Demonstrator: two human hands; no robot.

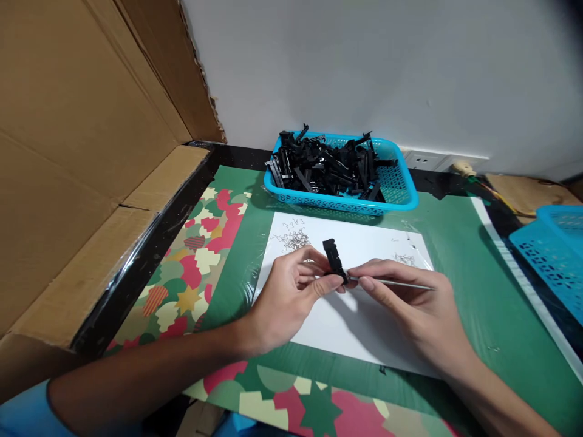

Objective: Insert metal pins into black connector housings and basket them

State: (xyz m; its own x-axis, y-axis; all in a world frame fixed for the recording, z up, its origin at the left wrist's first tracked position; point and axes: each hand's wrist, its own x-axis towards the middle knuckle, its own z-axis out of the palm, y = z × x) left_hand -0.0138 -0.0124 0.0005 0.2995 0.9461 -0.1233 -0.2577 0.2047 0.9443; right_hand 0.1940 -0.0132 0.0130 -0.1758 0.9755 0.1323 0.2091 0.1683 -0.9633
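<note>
Between thumb and fingers, my left hand (291, 297) grips a narrow black plastic part (334, 258), which stands nearly upright above a white sheet (337, 328). A thin metal tool (401, 283) lies in the closed fingers of my right hand (414, 303), its tip end at the lower end of the black part. The fingertips of both hands are close together there, and the exact contact is too small to make out. Small wire-like pieces (295, 240) form a pile on the sheet's left, with another small group (404, 260) on its right.
A blue basket (332, 203) full of black plastic parts stands behind the sheet. Another blue basket (553, 243) is at the right edge. Cardboard (68, 152) rises on the left. A wall socket (423, 159) and a cable (494, 197) are at the back right.
</note>
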